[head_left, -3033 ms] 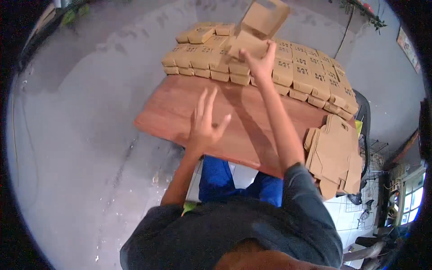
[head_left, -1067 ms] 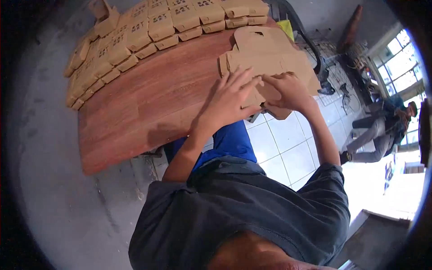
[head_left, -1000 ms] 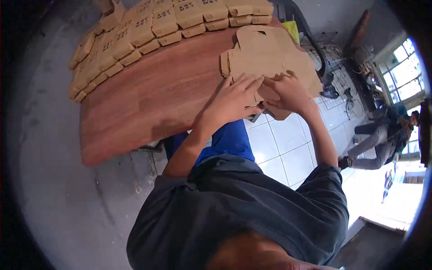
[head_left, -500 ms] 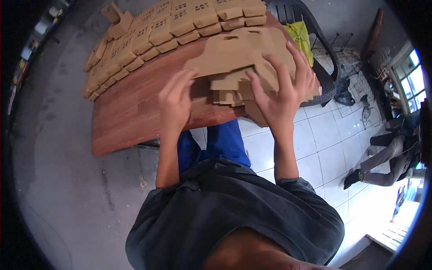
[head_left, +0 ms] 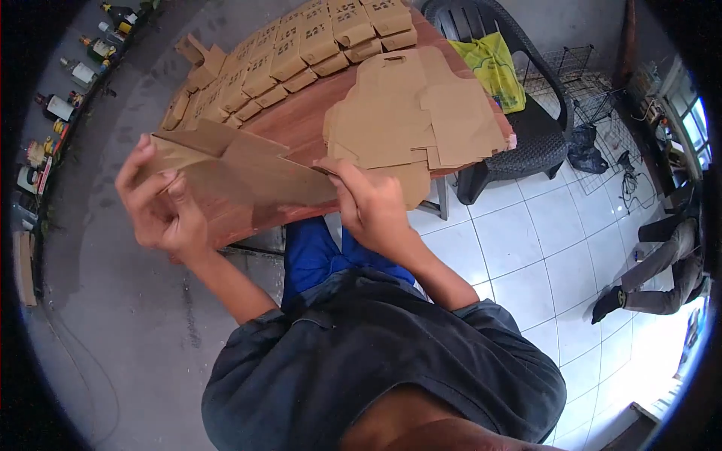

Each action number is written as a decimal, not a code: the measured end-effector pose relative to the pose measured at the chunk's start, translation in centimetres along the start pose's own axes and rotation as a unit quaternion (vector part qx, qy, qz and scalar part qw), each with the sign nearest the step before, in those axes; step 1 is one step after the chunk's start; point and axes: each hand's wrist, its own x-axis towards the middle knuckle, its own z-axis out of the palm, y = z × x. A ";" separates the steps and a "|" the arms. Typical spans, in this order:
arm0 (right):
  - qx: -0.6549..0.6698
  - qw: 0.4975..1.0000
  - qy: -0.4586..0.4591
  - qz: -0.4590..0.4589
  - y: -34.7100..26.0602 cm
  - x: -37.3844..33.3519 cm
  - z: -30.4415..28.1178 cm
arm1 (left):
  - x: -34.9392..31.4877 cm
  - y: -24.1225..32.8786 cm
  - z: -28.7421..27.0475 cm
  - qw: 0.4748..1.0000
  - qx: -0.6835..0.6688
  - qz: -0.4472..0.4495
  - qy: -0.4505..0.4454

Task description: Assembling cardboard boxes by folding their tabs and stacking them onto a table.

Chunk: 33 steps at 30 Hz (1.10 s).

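A partly bent brown cardboard box blank (head_left: pixel 248 169) is held up over the near left of the table, between both hands. My left hand (head_left: pixel 162 199) is closed on its left end, with the fingertips at the edge. My right hand (head_left: pixel 372 199) pinches its right end; the thumb and part of the fingers are hidden. Right of the hands, flat cardboard blanks (head_left: pixel 391 113) lie in a loose stack on the table, reaching past its near edge. Folded cardboard boxes (head_left: pixel 289 56) with dark print stand in stacked rows along the far side.
The reddish wooden table (head_left: pixel 312 94) has a black plastic chair (head_left: pixel 541 124) at its right, with a yellow bag (head_left: pixel 492 71) on it. Bottles (head_left: pixel 79 71) line a shelf at far left. Another person's legs (head_left: pixel 654 274) show at right, on the tiled floor.
My hands have taken a cardboard blank off the stack and carried it left, lifting and bending it. The stack of blanks is now uncovered, and the view has shifted slightly.
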 end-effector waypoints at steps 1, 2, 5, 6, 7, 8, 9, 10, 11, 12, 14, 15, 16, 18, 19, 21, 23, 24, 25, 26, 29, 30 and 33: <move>0.000 1.000 -0.001 -0.001 0.6 -0.3 0.5 | 0.4 0.5 0.3 1.000 0.001 0.000 0.001; 0.063 0.998 0.019 0.000 1.1 -0.4 0.9 | 0.7 0.7 0.6 0.996 -0.084 -0.027 0.025; 0.130 0.991 0.011 0.042 1.0 -0.8 0.8 | 0.5 0.9 0.7 0.993 -0.114 -0.027 0.002; 0.135 0.987 -0.015 0.083 0.8 -0.8 0.9 | 0.4 0.9 0.6 0.997 -0.059 0.001 -0.046; 0.133 0.988 -0.017 0.082 0.9 -0.7 1.2 | 0.2 1.0 0.4 0.997 -0.059 0.000 -0.044; 0.170 0.981 0.008 0.093 1.3 -0.6 1.9 | 0.0 1.1 0.0 0.995 -0.005 -0.003 -0.104; 0.208 0.972 0.032 0.105 1.8 -0.4 2.5 | -0.2 1.2 -0.4 0.985 0.049 -0.007 -0.165; 0.208 0.972 0.029 0.105 2.5 -0.4 3.0 | -0.3 1.2 -0.7 0.985 0.052 -0.009 -0.164; 0.206 0.966 0.002 0.159 3.4 -0.3 3.3 | -0.5 1.2 -0.9 0.977 0.043 -0.025 -0.206; 0.203 0.956 -0.026 0.212 4.1 -0.1 3.5 | -0.7 1.1 -1.0 0.968 0.034 -0.042 -0.247; 0.284 0.924 -0.007 0.254 4.8 0.9 4.1 | -0.9 1.0 -1.6 0.960 0.017 -0.054 -0.275; 0.358 0.886 0.017 0.294 5.0 1.5 4.6 | -1.0 0.8 -1.9 0.952 -0.005 -0.063 -0.300; 0.379 0.870 0.036 0.314 4.7 2.2 5.0 | -1.0 0.6 -2.2 0.951 0.000 -0.068 -0.302; 0.453 0.819 0.041 0.351 4.7 3.4 5.6 | -1.0 0.1 -2.8 0.921 0.007 -0.106 -0.375; 0.453 0.818 0.035 0.354 4.5 4.1 6.4 | -1.1 -0.5 -3.2 0.904 0.008 -0.124 -0.410; 0.476 0.799 0.067 0.361 3.5 5.5 7.8 | -2.7 -2.0 -5.1 0.898 0.020 -0.164 -0.408; 0.430 0.830 0.043 0.352 2.8 6.3 9.2 | -3.8 -3.2 -6.9 0.869 0.102 -0.124 -0.468; 0.387 0.858 0.023 0.337 2.5 6.6 10.0 | -4.2 -3.6 -7.5 0.853 0.133 -0.160 -0.479; 0.386 0.857 0.011 0.342 2.0 6.9 10.8 | -4.5 -4.0 -8.1 0.851 0.137 -0.171 -0.478; 0.345 0.897 -0.007 0.276 1.7 7.0 11.9 | -4.9 -4.6 -8.7 0.836 0.173 -0.198 -0.482; 0.287 0.934 -0.053 0.206 0.6 7.5 14.8 | -5.8 -6.1 -9.0 0.811 0.243 -0.215 -0.488; 0.266 0.941 -0.066 0.201 0.1 7.7 15.5 | -6.0 -6.5 -8.9 0.805 0.270 -0.190 -0.494; 0.264 0.934 -0.122 0.208 -0.7 8.4 17.5 | -8.1 -8.0 -9.0 0.825 0.132 -0.272 -0.478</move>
